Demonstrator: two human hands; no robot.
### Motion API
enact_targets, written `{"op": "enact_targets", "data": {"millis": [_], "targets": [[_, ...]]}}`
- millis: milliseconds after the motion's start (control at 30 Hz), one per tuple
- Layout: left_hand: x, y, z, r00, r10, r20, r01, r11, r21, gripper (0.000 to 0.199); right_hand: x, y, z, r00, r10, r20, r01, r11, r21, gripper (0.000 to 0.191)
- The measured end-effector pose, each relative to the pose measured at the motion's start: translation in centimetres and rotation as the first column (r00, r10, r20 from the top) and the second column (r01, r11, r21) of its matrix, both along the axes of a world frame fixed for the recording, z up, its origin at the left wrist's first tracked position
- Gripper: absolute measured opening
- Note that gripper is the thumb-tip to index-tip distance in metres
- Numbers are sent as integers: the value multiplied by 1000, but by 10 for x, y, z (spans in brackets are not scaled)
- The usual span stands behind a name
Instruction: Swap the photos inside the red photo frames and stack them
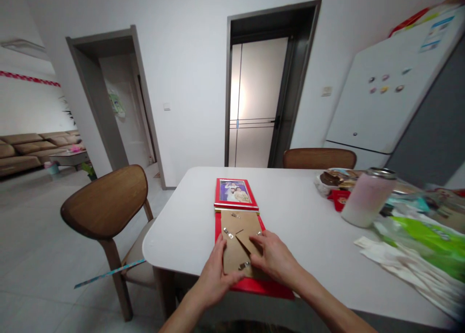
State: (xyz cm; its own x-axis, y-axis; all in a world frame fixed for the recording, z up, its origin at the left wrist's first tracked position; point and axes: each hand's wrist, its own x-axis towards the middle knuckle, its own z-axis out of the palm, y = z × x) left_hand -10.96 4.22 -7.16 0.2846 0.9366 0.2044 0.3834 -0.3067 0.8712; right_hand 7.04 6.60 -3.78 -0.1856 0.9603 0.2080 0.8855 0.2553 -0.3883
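bending over the brown backing [232, 258], both hands' fingers [221, 243] curl inward.

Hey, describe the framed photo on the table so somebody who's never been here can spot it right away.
Start at the white table and look just beyond the left hand and right hand. A red-edged framed photo lies there, people against purple. Unlike the brown backing board with metal clips under the hands, it shows its picture.
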Motion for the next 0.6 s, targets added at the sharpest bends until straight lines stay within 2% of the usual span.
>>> {"op": "enact_targets", "data": {"millis": [67,133,200,233,300,367,467,600], "targets": [[3,6,5,975,87,203,-79,996,-45,56,-9,-2,16,1000,7,-21,-7,1000,22,35],[1,14,10,905,180,385,-143,982,-123,44,-20,-7,28,996,61,-64,-58,997,47,33],[-9,20,13,835,294,464,-218,953,-212,38,-27,-11,33,982,141,-125,-133,989,68,34],[-17,22,14,814,347,465,-258,934,-245,34,-28,-12,32,976,156,-154,-146,987,69,36],[-40,26,15,803,415,428,-319,905,-280,30,-20,-9,24,980,96,-174,-88,995,55,40],[-65,27,14,812,450,372,-349,885,-307,27,-3,-3,9,992,-55,-116,59,998,29,42],[-98,31,8,836,489,248,-403,855,-327,22,23,7,-14,970,-242,1,242,970,-17,43],[-121,41,2,836,547,37,-524,817,-241,30,36,17,-29,967,-253,-7,251,964,-86,46]]}}
